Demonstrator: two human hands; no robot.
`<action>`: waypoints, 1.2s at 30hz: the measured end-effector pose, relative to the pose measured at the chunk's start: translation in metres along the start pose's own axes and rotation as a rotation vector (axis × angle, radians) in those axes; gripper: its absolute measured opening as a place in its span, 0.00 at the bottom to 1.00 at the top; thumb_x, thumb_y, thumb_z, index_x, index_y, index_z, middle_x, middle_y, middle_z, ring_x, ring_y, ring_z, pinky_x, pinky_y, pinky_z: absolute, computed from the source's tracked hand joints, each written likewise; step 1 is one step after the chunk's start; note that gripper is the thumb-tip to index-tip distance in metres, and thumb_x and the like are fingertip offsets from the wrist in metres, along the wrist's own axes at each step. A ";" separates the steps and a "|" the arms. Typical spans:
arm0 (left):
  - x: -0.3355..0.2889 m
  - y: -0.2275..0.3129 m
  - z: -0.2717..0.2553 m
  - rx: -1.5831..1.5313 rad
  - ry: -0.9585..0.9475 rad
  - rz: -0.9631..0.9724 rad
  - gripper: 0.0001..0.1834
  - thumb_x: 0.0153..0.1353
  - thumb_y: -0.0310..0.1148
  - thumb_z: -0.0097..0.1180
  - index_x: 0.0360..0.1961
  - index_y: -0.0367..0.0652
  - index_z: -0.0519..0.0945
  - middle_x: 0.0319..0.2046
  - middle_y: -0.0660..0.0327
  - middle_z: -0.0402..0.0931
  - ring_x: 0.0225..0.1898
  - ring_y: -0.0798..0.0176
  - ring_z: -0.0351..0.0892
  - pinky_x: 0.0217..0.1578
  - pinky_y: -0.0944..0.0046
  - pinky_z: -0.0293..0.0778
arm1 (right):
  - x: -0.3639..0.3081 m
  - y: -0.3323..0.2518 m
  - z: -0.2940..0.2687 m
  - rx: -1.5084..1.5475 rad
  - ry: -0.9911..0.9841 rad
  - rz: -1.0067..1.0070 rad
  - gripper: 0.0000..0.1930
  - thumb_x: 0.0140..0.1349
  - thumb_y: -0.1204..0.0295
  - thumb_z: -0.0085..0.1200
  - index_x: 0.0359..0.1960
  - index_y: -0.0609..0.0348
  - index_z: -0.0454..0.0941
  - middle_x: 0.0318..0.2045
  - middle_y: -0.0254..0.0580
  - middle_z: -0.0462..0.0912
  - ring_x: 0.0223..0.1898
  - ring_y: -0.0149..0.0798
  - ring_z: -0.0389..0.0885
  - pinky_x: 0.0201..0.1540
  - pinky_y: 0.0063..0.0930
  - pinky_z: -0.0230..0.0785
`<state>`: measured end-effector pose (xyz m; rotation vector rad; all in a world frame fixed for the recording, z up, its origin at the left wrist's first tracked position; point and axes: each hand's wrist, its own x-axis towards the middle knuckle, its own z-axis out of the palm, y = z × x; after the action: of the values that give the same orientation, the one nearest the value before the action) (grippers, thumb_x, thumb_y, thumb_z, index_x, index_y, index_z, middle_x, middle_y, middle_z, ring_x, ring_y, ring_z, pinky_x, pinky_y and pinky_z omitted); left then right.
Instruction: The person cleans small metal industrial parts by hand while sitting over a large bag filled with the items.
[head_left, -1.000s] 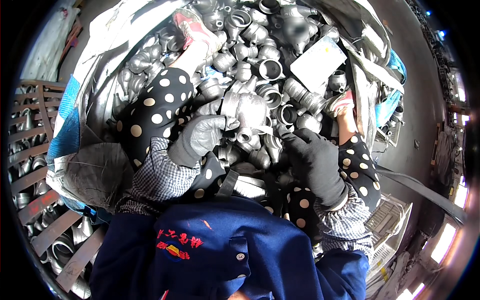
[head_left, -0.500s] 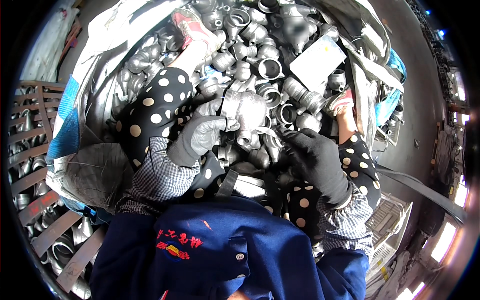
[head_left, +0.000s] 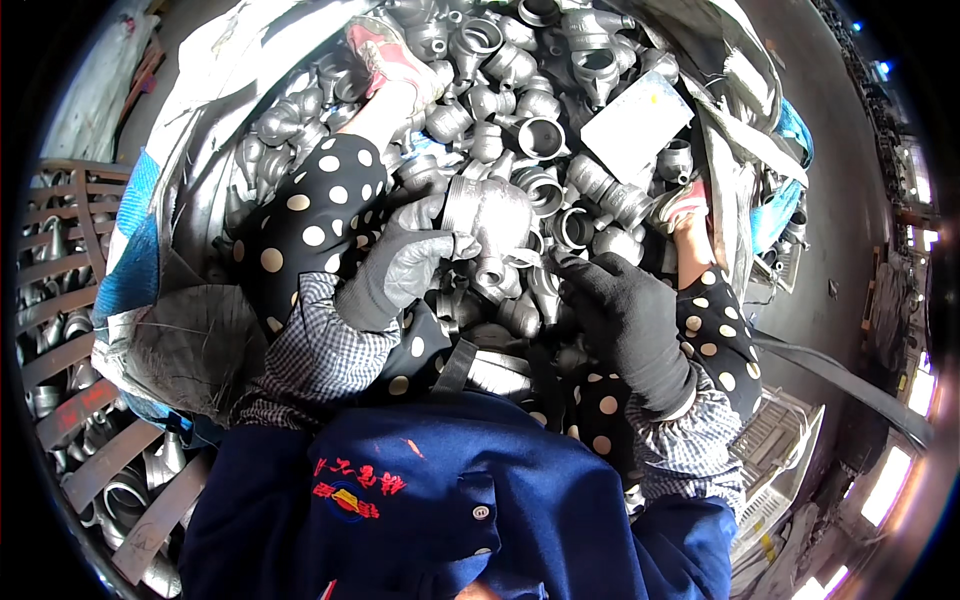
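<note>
Two gloved hands work over a heap of grey metal pipe fittings (head_left: 520, 110). The left hand (head_left: 400, 265) is curled round a large fitting (head_left: 490, 215), gripping it just above the heap. The right hand (head_left: 625, 315) lies palm down, fingers loosely bent, on fittings near the knee; whether it grips one cannot be told.

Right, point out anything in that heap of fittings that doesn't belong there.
One thing stands out: a flat pale rectangular card lies tilted on the grey metal pipe fittings, unlike everything round it. The left hand grips a large fitting; the right hand rests on the heap.
</note>
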<state>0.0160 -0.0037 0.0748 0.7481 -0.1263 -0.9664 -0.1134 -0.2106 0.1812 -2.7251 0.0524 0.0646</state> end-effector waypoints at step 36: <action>0.002 -0.013 -0.013 -0.126 -0.101 0.017 0.19 0.57 0.23 0.53 0.51 0.30 0.73 0.41 0.50 0.79 0.32 0.61 0.83 0.26 0.68 0.82 | 0.005 0.010 0.040 1.030 0.232 0.301 0.29 0.60 0.78 0.58 0.63 0.69 0.65 0.43 0.39 0.82 0.40 0.24 0.76 0.45 0.18 0.70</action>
<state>0.0142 -0.0029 0.0564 0.5816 -0.1584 -0.9869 -0.1107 -0.2031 0.1401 -1.6669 0.4315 -0.1536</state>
